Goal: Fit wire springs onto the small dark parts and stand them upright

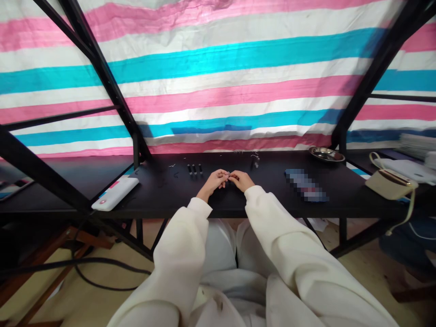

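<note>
My left hand (216, 180) and my right hand (241, 180) meet over the black table, fingertips pinched close together. Between them is a small dark piece (228, 175), too small to name, which both hands seem to grip. Left of my left hand, three short black cylinders with pale ends (195, 169) stand in a row. Beyond my right hand is a small cluster of dark and clear pieces (255, 162). Thin wire-like bits (172, 165) lie farther left, and several tiny parts (237, 152) line the back edge.
A white box-like object (116, 194) lies at the table's left. To the right are a shiny metal dish (327, 155), a blurred-out blue item (305, 185) and a beige handbag (391, 184). Black metal frame bars (112, 97) slant up at both sides before a striped sheet (238, 59).
</note>
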The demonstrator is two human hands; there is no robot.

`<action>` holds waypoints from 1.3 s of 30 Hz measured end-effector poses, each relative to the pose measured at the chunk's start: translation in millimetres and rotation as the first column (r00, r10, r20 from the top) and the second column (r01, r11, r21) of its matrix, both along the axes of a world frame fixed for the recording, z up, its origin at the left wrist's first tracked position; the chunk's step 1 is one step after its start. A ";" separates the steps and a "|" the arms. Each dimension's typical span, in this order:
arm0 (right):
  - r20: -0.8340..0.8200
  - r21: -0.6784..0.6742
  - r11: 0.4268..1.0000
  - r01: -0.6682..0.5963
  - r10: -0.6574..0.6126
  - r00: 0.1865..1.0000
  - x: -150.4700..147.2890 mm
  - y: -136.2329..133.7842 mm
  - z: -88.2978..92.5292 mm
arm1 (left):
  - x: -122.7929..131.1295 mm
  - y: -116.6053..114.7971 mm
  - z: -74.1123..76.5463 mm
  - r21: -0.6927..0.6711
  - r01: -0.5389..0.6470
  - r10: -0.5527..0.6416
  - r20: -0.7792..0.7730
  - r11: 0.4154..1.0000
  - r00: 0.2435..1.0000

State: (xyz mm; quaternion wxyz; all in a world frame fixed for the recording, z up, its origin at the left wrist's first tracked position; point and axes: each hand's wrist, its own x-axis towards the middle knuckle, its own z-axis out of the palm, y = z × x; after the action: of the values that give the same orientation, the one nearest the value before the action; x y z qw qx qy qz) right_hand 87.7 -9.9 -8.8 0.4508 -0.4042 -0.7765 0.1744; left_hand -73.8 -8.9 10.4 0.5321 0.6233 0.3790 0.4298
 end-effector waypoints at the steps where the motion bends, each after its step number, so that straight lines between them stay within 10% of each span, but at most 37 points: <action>1: -0.003 -0.010 1.000 0.003 -0.003 1.000 -0.4 -0.5 0.4 | 0.2 -0.2 0.1 0.002 0.003 -0.003 -0.005 1.000 1.000; 10: -0.064 -0.059 0.975 0.216 -0.219 0.974 3.9 2.5 2.3 | -0.3 3.4 -0.2 0.004 -0.124 0.123 0.085 0.992 0.989; 15: -0.012 -0.202 0.730 0.653 -0.668 0.744 31.4 16.3 11.0 | -4.7 9.1 -1.7 0.034 -0.288 0.281 0.136 0.957 0.950; 20: 0.203 -0.233 0.649 0.725 -0.696 0.689 54.2 29.5 15.0 | -4.4 9.5 -1.5 0.027 -0.266 0.262 0.114 0.963 0.958; 39: 0.245 -0.202 0.658 0.726 -0.683 0.688 61.9 36.6 4.4 | -1.6 9.1 -2.5 0.026 -0.238 0.236 0.069 0.971 0.969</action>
State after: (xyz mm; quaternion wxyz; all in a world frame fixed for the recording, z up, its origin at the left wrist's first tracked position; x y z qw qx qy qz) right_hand 149.6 26.7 -4.4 0.3617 -0.7455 -0.5561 0.0645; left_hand -75.4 0.1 7.9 0.4784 0.5681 0.4259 0.5168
